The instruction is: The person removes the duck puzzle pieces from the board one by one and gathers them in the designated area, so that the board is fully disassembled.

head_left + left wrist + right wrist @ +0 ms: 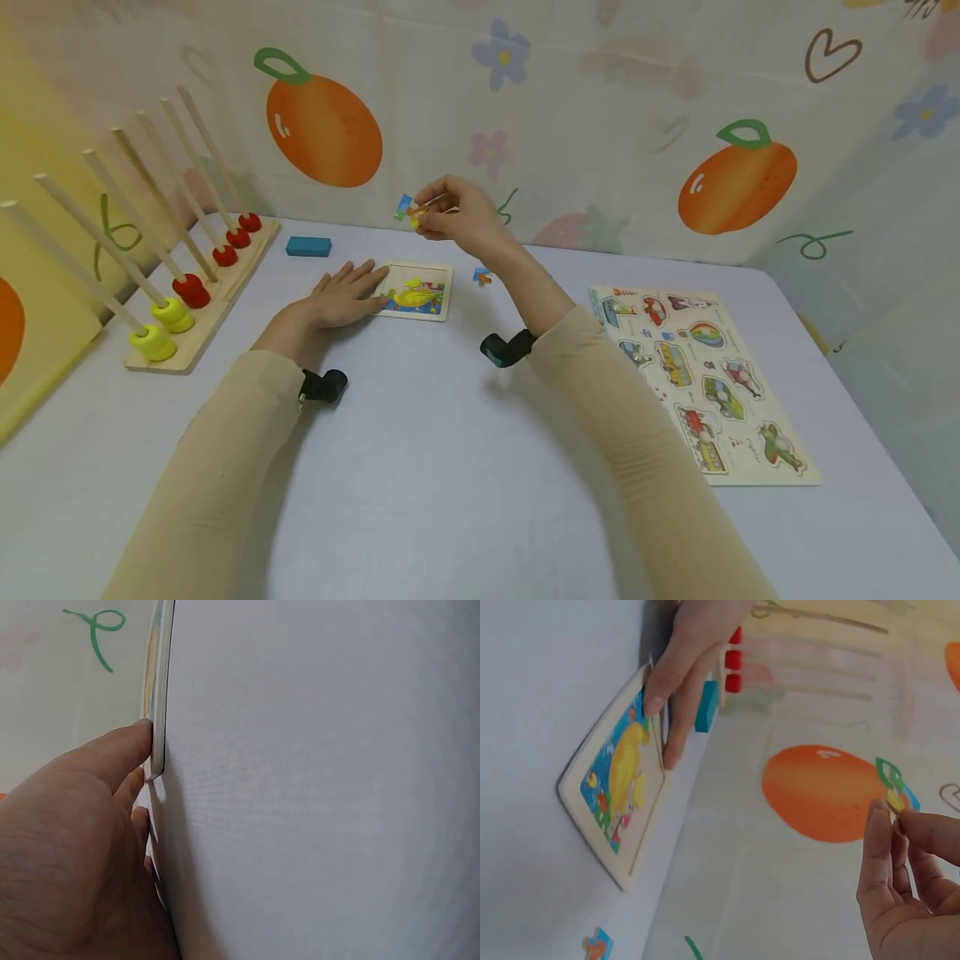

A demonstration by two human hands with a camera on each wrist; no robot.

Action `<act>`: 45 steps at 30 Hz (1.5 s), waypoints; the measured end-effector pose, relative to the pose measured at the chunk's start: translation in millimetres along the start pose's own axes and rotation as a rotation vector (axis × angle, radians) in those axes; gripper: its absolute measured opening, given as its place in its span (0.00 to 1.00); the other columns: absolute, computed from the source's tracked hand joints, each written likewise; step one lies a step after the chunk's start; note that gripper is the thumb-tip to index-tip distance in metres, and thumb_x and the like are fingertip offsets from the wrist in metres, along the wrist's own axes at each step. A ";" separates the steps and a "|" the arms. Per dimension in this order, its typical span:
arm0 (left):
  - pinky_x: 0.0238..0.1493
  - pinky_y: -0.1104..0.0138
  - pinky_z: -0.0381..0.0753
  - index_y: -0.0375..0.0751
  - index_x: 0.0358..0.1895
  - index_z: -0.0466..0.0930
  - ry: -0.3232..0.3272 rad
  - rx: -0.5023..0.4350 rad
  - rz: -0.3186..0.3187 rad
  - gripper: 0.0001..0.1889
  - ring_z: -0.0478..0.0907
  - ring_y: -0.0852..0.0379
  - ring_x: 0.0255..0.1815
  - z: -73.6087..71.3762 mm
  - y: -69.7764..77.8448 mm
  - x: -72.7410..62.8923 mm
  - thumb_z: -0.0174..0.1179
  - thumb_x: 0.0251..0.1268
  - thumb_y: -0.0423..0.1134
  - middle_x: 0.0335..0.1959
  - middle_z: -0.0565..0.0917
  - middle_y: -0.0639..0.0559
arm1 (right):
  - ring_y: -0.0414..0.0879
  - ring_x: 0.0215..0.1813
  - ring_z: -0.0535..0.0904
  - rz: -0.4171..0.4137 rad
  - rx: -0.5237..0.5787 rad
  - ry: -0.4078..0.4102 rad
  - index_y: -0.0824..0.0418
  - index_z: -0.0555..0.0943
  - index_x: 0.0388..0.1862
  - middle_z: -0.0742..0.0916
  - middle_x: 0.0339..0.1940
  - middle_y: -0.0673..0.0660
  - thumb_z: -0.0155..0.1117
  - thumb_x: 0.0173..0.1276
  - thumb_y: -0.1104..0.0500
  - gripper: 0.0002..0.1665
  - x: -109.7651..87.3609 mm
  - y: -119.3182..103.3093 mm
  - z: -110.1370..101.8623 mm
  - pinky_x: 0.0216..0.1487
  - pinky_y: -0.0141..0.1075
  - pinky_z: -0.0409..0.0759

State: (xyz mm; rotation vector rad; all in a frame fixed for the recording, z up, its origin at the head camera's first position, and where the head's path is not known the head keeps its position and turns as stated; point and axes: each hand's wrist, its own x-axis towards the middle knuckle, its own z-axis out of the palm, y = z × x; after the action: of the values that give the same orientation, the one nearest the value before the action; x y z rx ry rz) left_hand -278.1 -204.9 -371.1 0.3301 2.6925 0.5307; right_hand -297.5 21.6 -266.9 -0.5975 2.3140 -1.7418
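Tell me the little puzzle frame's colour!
The little puzzle frame is cream, clearest in the right wrist view.

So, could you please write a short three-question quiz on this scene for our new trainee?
1. Which hand holds a puzzle piece above the table?
2. True or false: the left hand touches the puzzle board.
3. Multiple choice: what colour are the rings on the two rods of the wooden rack nearest the head camera? A: red. B: yellow. C: blue.

Key: 1. The right hand. 2. True. 3. B.
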 end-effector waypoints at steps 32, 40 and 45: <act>0.78 0.36 0.24 0.47 0.81 0.41 0.019 -0.002 -0.005 0.37 0.28 0.33 0.83 0.6 3.3 -0.7 0.42 0.76 0.55 0.83 0.37 0.40 | 0.45 0.35 0.85 0.341 -0.105 0.010 0.69 0.79 0.52 0.82 0.39 0.57 0.63 0.66 0.70 0.15 -18.6 77.7 -53.1 0.49 0.36 0.88; 0.78 0.35 0.25 0.47 0.81 0.40 0.019 0.011 -0.008 0.37 0.28 0.33 0.82 1.4 2.3 -1.0 0.41 0.76 0.56 0.83 0.37 0.40 | 0.39 0.27 0.82 0.436 -0.160 -0.015 0.70 0.79 0.50 0.83 0.39 0.59 0.66 0.64 0.70 0.15 -17.9 88.2 -50.6 0.38 0.27 0.85; 0.78 0.35 0.25 0.47 0.81 0.40 0.020 0.013 -0.008 0.37 0.28 0.32 0.82 2.0 2.4 -0.8 0.41 0.76 0.56 0.83 0.37 0.39 | 0.37 0.24 0.81 0.490 -0.208 -0.025 0.69 0.78 0.47 0.82 0.37 0.57 0.66 0.63 0.70 0.13 -18.8 90.8 -46.3 0.34 0.25 0.84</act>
State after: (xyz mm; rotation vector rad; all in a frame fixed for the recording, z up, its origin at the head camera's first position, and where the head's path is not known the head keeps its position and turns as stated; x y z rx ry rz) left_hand -276.2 -202.4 -371.6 0.3197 2.7169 0.5169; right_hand -316.8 91.1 -341.3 -0.0612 2.3774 -1.2749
